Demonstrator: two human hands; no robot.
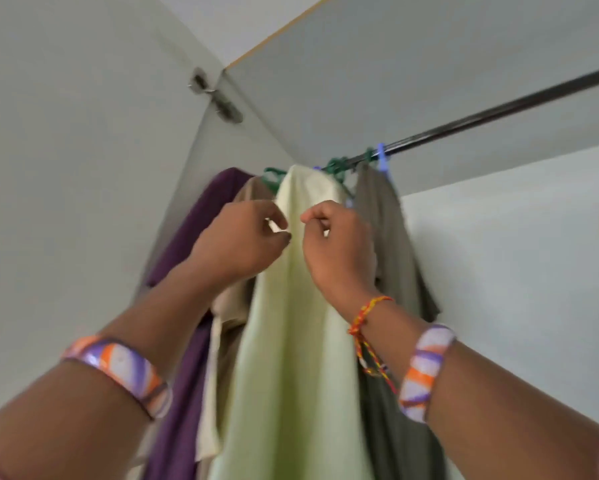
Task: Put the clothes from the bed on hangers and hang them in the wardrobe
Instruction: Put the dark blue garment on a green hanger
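A pale green garment (291, 323) hangs from the dark wardrobe rail (481, 116) on a green hanger (336, 166). My left hand (242, 237) pinches a fold of its cloth near the top left edge. My right hand (336, 244) is raised beside it with curled fingers holding the cloth's right edge. A purple garment (187, 271), a beige one (229, 306) and a grey-olive one (391, 244) hang on either side on the same rail.
The wardrobe's grey side wall (66, 168) with a metal hinge (218, 98) is at the left. The top panel (395, 64) is above and the back wall (516, 271) at the right. A blue hanger hook (382, 157) sits on the rail.
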